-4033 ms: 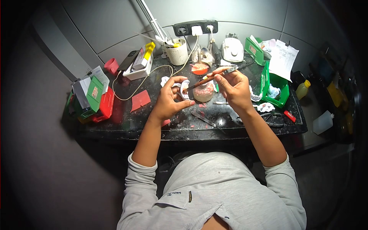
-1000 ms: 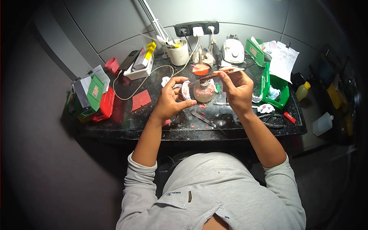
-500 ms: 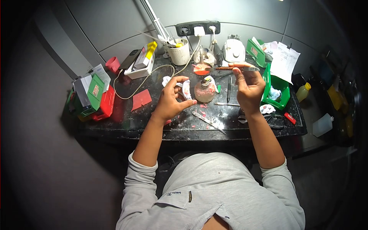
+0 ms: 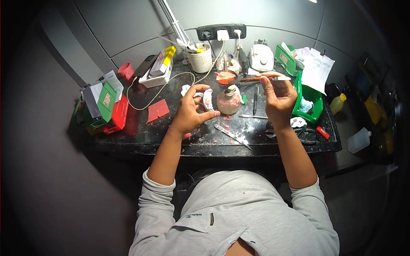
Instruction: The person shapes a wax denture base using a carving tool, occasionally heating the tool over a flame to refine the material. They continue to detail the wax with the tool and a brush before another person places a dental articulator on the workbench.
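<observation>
My left hand (image 4: pixel 192 110) is closed around a white plaster dental cast (image 4: pixel 208 98) with pink wax on it, tilted up left of the burner. My right hand (image 4: pixel 279 99) pinches a wax knife (image 4: pixel 251 79) by its brown handle and holds it level, its tip just above the top of the glass spirit burner (image 4: pixel 228 103). Whether a flame burns there I cannot make out. Behind the burner sits a red dish (image 4: pixel 225 78) with pink wax pieces. A speckled spatula (image 4: pixel 230 134) lies in front, among pink wax crumbs.
A pink wax sheet (image 4: pixel 158 111) lies left. A black pen (image 4: pixel 256 100) and a slim instrument (image 4: pixel 253 116) rest near my right hand. Green bins (image 4: pixel 314 113) and a red lighter (image 4: pixel 323 132) are on the right. Behind stand a white basket (image 4: pixel 200 59) and a cable.
The wax knife's tip has moved from the red dish toward me and right, to just over the burner. My right hand shifted slightly; my left hand and the cast stayed put.
</observation>
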### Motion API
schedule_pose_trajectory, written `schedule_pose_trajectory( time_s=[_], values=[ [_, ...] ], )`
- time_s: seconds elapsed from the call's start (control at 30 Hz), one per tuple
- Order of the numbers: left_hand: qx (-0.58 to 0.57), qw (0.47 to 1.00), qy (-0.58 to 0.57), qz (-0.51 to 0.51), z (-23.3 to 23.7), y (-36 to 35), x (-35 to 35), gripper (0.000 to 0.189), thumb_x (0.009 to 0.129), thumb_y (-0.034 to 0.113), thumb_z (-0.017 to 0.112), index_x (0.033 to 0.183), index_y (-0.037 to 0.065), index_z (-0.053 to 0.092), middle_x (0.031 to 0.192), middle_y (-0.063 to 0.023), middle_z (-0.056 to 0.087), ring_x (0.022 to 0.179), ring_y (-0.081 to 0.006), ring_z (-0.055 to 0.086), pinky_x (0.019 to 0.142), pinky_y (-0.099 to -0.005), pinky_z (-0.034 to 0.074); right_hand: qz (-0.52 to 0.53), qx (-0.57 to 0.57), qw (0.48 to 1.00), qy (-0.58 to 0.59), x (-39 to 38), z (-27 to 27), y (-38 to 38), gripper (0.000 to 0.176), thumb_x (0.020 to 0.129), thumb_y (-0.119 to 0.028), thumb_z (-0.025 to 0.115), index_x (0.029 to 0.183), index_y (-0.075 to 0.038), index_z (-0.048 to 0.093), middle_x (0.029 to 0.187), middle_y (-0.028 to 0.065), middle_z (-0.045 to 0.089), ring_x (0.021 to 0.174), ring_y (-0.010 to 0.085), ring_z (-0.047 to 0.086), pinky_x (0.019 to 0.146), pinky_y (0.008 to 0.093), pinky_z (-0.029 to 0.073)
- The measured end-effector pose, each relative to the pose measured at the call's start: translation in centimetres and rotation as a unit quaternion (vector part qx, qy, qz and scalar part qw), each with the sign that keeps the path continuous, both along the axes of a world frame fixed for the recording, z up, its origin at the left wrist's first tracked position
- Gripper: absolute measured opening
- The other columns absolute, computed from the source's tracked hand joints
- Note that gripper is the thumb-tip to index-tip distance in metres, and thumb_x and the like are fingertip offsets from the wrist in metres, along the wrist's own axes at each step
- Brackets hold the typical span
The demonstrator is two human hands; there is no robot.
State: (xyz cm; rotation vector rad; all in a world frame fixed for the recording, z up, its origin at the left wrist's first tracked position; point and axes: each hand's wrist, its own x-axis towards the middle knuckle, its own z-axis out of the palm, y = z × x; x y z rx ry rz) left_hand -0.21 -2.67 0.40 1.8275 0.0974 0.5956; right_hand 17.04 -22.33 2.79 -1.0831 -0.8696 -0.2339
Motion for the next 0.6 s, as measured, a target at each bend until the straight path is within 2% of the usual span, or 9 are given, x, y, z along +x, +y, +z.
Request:
schedule_pose_trajectory(
  time_s=[0.2, 0.3, 0.4, 0.53, 0.6],
  values=[
    [-0.014, 1.000, -0.010, -0.013, 0.1, -0.1, 0.0, 0.077, 0.071, -0.003, 0.090, 0.135, -0.001, 0.048, 0.120, -0.0098, 0.059, 0.102, -0.0126, 0.064, 0.090, -0.0283, 0.056, -0.008, -0.010, 1.000, 0.006, -0.1, 0.0, -0.4, 0.008, 0.098, 0.002, 0.067, 0.106, 0.003, 0.070, 0.098, 0.0093, 0.076, 0.086, 0.0094, 0.068, 0.078, 0.0227, 0.052],
    [-0.020, 1.000, 0.000, -0.012, 0.4, -0.3, -0.1, 0.077, 0.071, -0.003, 0.091, 0.135, -0.001, 0.048, 0.118, -0.0097, 0.061, 0.101, -0.0126, 0.064, 0.090, -0.0282, 0.057, 0.045, -0.005, 0.998, 0.032, -0.6, 0.1, -0.4, 0.008, 0.099, 0.001, 0.067, 0.106, 0.003, 0.069, 0.099, 0.0095, 0.076, 0.086, 0.0095, 0.068, 0.078, 0.0231, 0.053],
    [-0.028, 0.999, 0.003, -0.015, 0.3, -0.2, -0.1, 0.077, 0.071, -0.003, 0.091, 0.135, -0.001, 0.047, 0.116, -0.0105, 0.063, 0.101, -0.0127, 0.065, 0.089, -0.0283, 0.057, 0.132, 0.024, 0.991, -0.002, -1.4, -0.3, 0.4, 0.009, 0.098, 0.000, 0.068, 0.106, 0.005, 0.068, 0.099, 0.0105, 0.076, 0.089, 0.0113, 0.071, 0.080, 0.0253, 0.056],
    [-0.014, 1.000, -0.013, -0.014, 0.2, -0.2, 0.0, 0.077, 0.071, -0.002, 0.091, 0.135, 0.000, 0.047, 0.116, -0.0120, 0.064, 0.101, -0.0132, 0.066, 0.088, -0.0285, 0.058, 0.136, 0.008, 0.990, -0.035, -2.3, -0.8, 1.2, 0.011, 0.097, -0.002, 0.072, 0.105, 0.005, 0.070, 0.100, 0.0099, 0.077, 0.088, 0.0108, 0.072, 0.079, 0.0247, 0.057],
    [0.003, 0.999, -0.027, -0.016, 0.1, -0.1, 0.1, 0.076, 0.072, -0.001, 0.091, 0.134, 0.000, 0.048, 0.116, -0.0122, 0.064, 0.100, -0.0134, 0.067, 0.088, -0.0285, 0.058, 0.118, 0.002, 0.988, -0.098, -2.3, -1.2, 1.4, 0.011, 0.096, -0.003, 0.073, 0.104, 0.004, 0.071, 0.099, 0.0093, 0.077, 0.082, 0.0091, 0.072, 0.072, 0.0229, 0.056]
  ],
)
